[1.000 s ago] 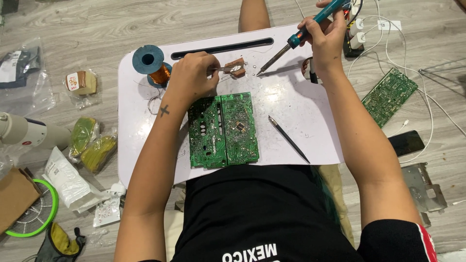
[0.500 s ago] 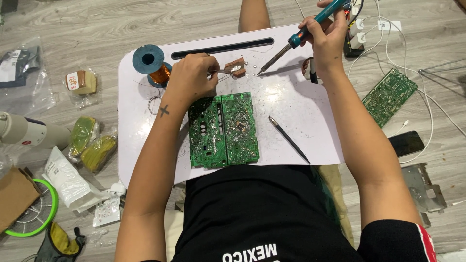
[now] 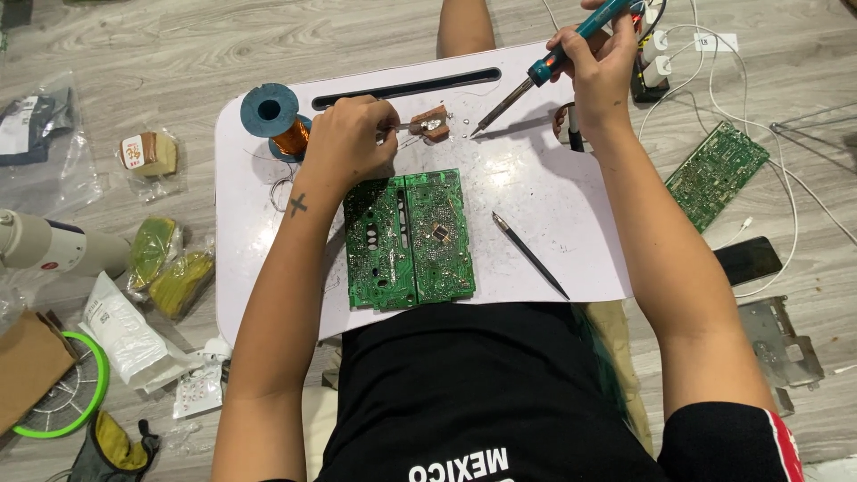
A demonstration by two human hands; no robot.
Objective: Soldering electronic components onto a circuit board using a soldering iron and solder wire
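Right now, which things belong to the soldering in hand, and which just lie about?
In use:
left hand pinching a small brown component
right hand holding a teal-handled soldering iron

Lying about:
green circuit board on the white tray
blue spool of copper wire
black tweezers
second green board on the floor

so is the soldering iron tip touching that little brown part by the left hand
Apart. The head view shows bare white tabletop between the soldering iron tip and the small brown part near the left hand.
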